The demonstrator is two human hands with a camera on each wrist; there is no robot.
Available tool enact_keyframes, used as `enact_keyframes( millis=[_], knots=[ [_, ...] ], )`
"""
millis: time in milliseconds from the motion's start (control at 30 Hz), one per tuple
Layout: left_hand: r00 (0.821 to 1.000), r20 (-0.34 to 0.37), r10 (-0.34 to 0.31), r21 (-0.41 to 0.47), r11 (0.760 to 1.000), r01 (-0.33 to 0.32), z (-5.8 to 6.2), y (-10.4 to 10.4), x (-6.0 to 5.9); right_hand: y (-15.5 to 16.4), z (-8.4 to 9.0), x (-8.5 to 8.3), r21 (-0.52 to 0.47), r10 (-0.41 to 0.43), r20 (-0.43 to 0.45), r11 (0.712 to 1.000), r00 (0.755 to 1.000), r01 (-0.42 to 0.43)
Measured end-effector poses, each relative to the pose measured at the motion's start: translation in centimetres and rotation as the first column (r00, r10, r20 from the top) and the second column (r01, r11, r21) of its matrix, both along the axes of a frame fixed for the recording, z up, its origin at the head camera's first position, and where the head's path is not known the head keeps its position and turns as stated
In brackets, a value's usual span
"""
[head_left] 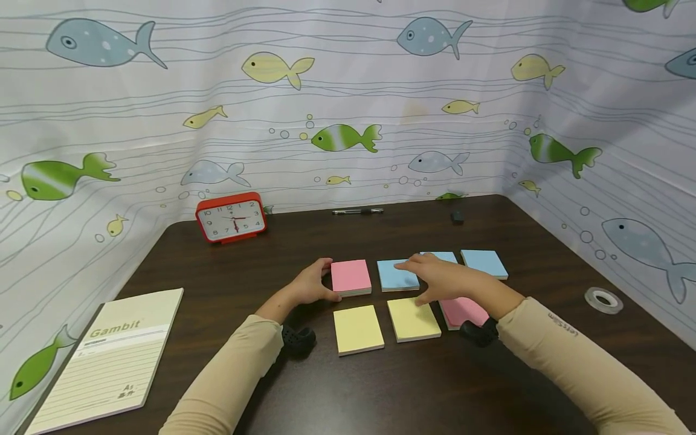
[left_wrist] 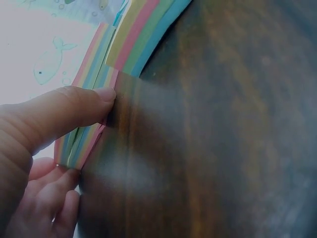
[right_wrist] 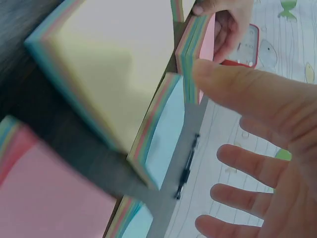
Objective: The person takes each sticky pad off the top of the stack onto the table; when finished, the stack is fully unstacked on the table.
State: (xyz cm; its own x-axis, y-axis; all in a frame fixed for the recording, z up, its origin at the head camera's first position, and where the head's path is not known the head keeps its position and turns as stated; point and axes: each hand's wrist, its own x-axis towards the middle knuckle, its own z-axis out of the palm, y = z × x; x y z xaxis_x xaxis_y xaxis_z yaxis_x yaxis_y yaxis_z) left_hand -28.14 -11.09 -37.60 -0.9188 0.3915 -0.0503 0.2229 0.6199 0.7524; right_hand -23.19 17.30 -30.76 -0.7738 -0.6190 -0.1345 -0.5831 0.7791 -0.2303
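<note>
Left hand [head_left: 311,285] pinching the pink pad [head_left: 350,277] just past my fingertips (thumb on its near edge), right hand [head_left: 443,279] spread flat over the blue pad [head_left: 397,276]; I should slide each squarely along the bench [head_left: 380,386].

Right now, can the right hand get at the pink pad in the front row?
Probably yes. The right hand hovers open just above the pink pad beside the yellow pads; only its own wrist covers it, nothing else blocks.
</note>
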Motion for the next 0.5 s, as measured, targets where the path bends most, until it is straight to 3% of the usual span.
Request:
enact_keyframes(
  millis=[267, 500],
  knots=[
    [1.0, -0.014, -0.004, -0.004, 1.0, 0.004, -0.2, 0.1, -0.3, -3.0, 0.3, -1.5, -0.006, 0.018, -0.04, 1.0, 0.999, -0.018],
    [1.0, -0.003, 0.009, -0.004, 1.0, -0.009, -0.3, 0.1, -0.3, -5.9, -0.1, -2.9, -0.024, -0.028, 0.044, 0.999, 0.999, 0.029]
  ],
)
